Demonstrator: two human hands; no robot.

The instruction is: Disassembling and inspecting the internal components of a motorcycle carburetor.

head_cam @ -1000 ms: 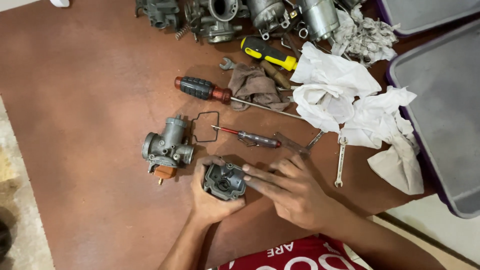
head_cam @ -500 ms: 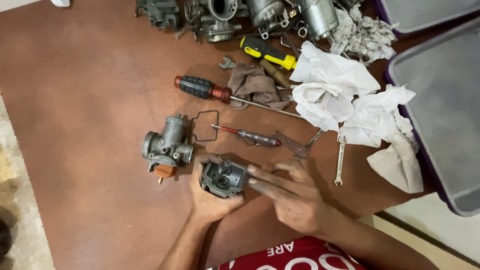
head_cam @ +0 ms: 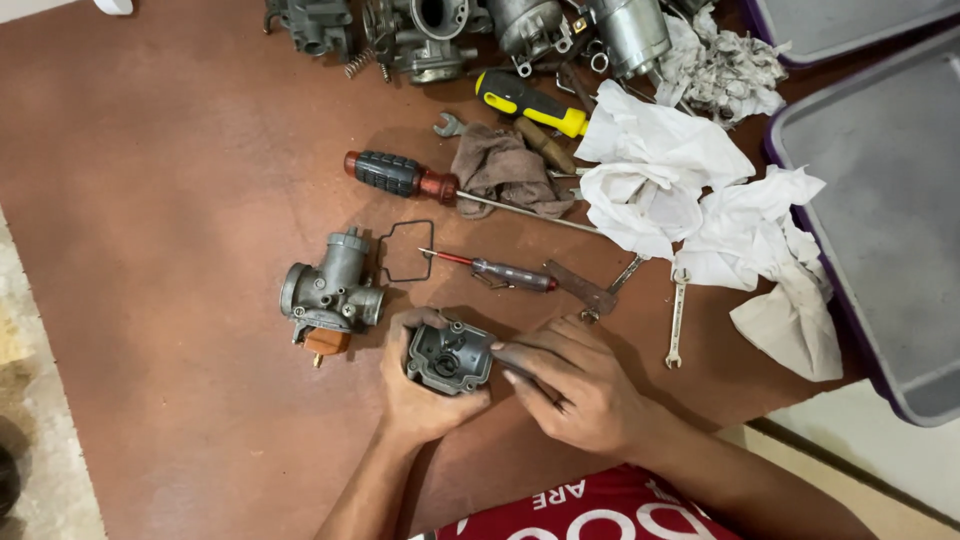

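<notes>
Brown, worn work surface [head_cam: 180,150], viewed from above; grey stone floor at the left edge. My left hand [head_cam: 420,385] is wrapped around the dark grey cast-metal float bowl [head_cam: 448,357], thumb side over its left wall, holding it down on the surface in front of me. Bowl lies open side up, cavity facing the camera. Its long axis runs roughly left to right, slightly tilted down toward the right.

My right hand [head_cam: 570,385] is nearly closed, fingers pinched on a thin dark tool [head_cam: 535,378] whose tip meets the bowl's right rim; I cannot tell what kind of tool it is.

Just left of the bowl, apart from it: a silver-grey carburettor body [head_cam: 335,290]. Above: a thin black wire-like gasket loop [head_cam: 405,250], a small red-shafted screwdriver [head_cam: 495,268], and a white crumpled cloth [head_cam: 680,190].
</notes>
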